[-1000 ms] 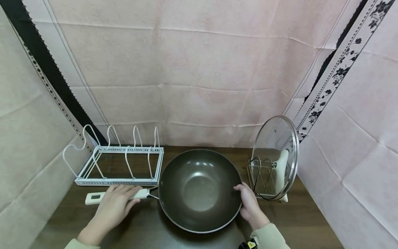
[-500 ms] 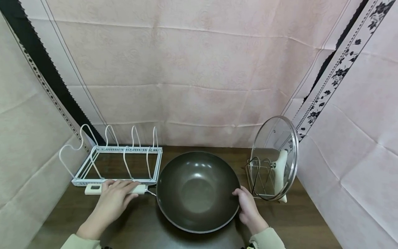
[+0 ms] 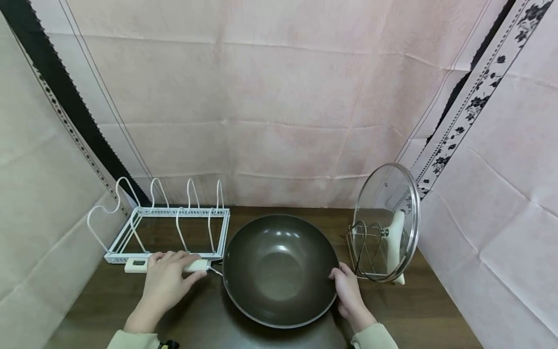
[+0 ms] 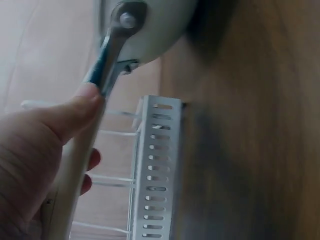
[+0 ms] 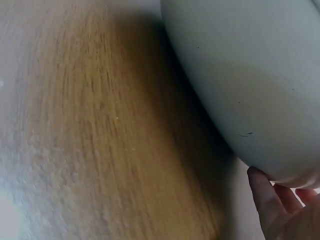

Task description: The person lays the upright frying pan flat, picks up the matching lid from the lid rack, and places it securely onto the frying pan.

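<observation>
A dark wok point(image 3: 279, 271) with a cream handle point(image 3: 198, 265) is in the middle of the head view, its inside facing up. My left hand point(image 3: 167, 286) grips the handle, thumb along its near side; the left wrist view shows the fingers point(image 4: 93, 159) curled round it. At the right rim my right hand point(image 3: 348, 293) pinches the wok, thumb on the inside. In the right wrist view the fingers point(image 5: 267, 197) of that hand touch the pale outer wall point(image 5: 250, 85), which looks raised off the wood with a shadow beneath.
Back left stands a white dish rack point(image 3: 167, 212) with upright wire loops, close behind the handle. At the right a glass lid point(image 3: 385, 218) with a cream knob stands on edge in a small wire rack point(image 3: 368, 252). Cloth walls point(image 3: 279, 97) enclose the wooden table point(image 3: 414, 305).
The handle and my left hand have shifted slightly away from me, closer to the dish rack. The wok's bowl sits a little nearer to me. Both hands keep their hold.
</observation>
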Demonstrator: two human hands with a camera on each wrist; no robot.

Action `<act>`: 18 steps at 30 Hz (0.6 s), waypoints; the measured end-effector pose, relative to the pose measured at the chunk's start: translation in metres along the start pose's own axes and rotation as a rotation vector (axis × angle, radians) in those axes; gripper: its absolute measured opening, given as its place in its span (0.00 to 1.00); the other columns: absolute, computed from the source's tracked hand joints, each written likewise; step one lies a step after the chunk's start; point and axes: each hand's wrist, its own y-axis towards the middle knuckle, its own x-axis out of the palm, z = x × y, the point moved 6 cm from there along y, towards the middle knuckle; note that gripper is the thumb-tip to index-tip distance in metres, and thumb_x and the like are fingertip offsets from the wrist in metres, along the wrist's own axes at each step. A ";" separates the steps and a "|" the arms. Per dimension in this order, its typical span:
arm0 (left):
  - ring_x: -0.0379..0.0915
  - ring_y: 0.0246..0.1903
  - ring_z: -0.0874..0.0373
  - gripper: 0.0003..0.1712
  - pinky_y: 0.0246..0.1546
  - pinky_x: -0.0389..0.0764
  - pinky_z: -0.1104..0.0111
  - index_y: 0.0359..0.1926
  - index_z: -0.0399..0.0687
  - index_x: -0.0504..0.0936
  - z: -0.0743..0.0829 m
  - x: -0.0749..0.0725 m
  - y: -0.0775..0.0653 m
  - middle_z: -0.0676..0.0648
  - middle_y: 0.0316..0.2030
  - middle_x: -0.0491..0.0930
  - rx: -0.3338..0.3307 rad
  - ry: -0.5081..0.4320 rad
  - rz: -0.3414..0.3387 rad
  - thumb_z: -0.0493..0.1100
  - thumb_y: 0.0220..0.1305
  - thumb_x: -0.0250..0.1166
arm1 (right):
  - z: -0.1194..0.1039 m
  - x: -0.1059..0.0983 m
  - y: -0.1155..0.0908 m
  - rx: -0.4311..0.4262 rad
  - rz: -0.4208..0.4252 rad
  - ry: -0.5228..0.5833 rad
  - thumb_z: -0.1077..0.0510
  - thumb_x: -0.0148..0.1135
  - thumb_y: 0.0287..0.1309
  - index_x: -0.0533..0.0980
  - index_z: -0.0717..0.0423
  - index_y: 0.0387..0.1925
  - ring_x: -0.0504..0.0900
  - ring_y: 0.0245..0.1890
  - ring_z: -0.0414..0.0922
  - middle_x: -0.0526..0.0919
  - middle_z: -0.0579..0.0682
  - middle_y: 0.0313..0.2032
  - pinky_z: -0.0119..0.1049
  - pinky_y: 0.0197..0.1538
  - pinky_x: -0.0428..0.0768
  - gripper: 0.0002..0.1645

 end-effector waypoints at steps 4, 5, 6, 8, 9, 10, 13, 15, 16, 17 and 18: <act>0.74 0.39 0.52 0.26 0.50 0.55 0.48 0.44 0.54 0.87 -0.001 0.005 0.000 0.54 0.37 0.82 -0.035 -0.015 -0.004 0.61 0.46 0.75 | 0.002 -0.002 -0.001 -0.006 0.005 -0.017 0.67 0.46 0.50 0.72 0.64 0.47 0.79 0.35 0.52 0.75 0.60 0.42 0.44 0.35 0.79 0.20; 0.73 0.39 0.52 0.25 0.50 0.55 0.47 0.44 0.54 0.87 -0.001 0.006 0.000 0.54 0.37 0.82 -0.037 -0.018 -0.005 0.61 0.46 0.75 | 0.002 -0.002 0.000 -0.006 0.004 -0.019 0.68 0.46 0.50 0.72 0.63 0.47 0.79 0.35 0.52 0.75 0.60 0.42 0.44 0.35 0.79 0.20; 0.73 0.39 0.52 0.25 0.50 0.55 0.47 0.44 0.54 0.87 -0.002 0.006 0.000 0.54 0.37 0.82 -0.037 -0.022 -0.003 0.60 0.46 0.75 | 0.002 -0.002 0.000 -0.006 0.004 -0.020 0.68 0.45 0.50 0.71 0.64 0.47 0.79 0.35 0.52 0.75 0.61 0.42 0.44 0.34 0.79 0.20; 0.74 0.38 0.53 0.26 0.51 0.56 0.47 0.43 0.54 0.87 -0.002 0.004 0.000 0.54 0.36 0.82 -0.035 -0.025 0.008 0.60 0.45 0.76 | 0.002 -0.001 0.000 -0.003 0.000 -0.021 0.68 0.45 0.50 0.71 0.63 0.47 0.79 0.34 0.52 0.74 0.60 0.42 0.44 0.34 0.79 0.20; 0.74 0.38 0.53 0.26 0.51 0.56 0.47 0.43 0.54 0.87 -0.003 0.003 -0.001 0.54 0.36 0.82 -0.034 -0.025 0.017 0.60 0.44 0.76 | 0.002 0.000 0.000 -0.003 -0.005 -0.021 0.68 0.45 0.50 0.71 0.64 0.47 0.78 0.34 0.52 0.74 0.60 0.42 0.44 0.34 0.79 0.20; 0.74 0.38 0.53 0.26 0.51 0.56 0.47 0.43 0.54 0.87 -0.003 0.002 -0.002 0.55 0.36 0.82 -0.033 -0.026 0.026 0.60 0.44 0.76 | 0.002 0.001 0.001 -0.003 -0.010 -0.019 0.68 0.45 0.50 0.70 0.64 0.47 0.78 0.35 0.52 0.74 0.60 0.42 0.44 0.34 0.79 0.20; 0.74 0.37 0.54 0.26 0.50 0.56 0.48 0.42 0.54 0.87 -0.004 0.001 -0.002 0.55 0.35 0.82 -0.031 -0.025 0.043 0.60 0.43 0.77 | 0.002 0.002 0.002 -0.011 -0.012 -0.019 0.68 0.46 0.50 0.70 0.64 0.47 0.78 0.35 0.52 0.74 0.60 0.42 0.44 0.35 0.79 0.20; 0.73 0.37 0.54 0.26 0.50 0.56 0.48 0.42 0.55 0.87 -0.003 0.002 -0.001 0.56 0.35 0.82 -0.029 -0.025 0.041 0.61 0.43 0.76 | 0.002 0.001 0.002 -0.013 -0.005 -0.018 0.68 0.45 0.50 0.70 0.63 0.46 0.78 0.35 0.52 0.74 0.59 0.42 0.44 0.35 0.78 0.19; 0.73 0.37 0.54 0.26 0.50 0.56 0.48 0.42 0.55 0.87 -0.003 0.003 -0.001 0.56 0.35 0.82 -0.028 -0.027 0.039 0.61 0.43 0.76 | 0.002 0.000 0.002 -0.011 -0.001 -0.018 0.68 0.45 0.50 0.70 0.63 0.46 0.78 0.35 0.51 0.74 0.59 0.42 0.43 0.35 0.78 0.19; 0.73 0.37 0.54 0.26 0.50 0.56 0.48 0.42 0.55 0.87 -0.003 0.004 0.000 0.56 0.35 0.82 -0.027 -0.027 0.037 0.61 0.43 0.76 | 0.002 -0.001 0.001 -0.010 0.003 -0.018 0.68 0.45 0.50 0.70 0.63 0.46 0.77 0.35 0.51 0.73 0.59 0.42 0.43 0.35 0.78 0.19; 0.73 0.37 0.55 0.26 0.50 0.57 0.48 0.42 0.56 0.87 -0.003 0.004 0.000 0.56 0.35 0.82 -0.027 -0.025 0.036 0.62 0.43 0.76 | 0.003 -0.001 0.001 -0.007 0.005 -0.017 0.68 0.45 0.50 0.70 0.63 0.46 0.77 0.35 0.51 0.73 0.59 0.42 0.44 0.35 0.78 0.19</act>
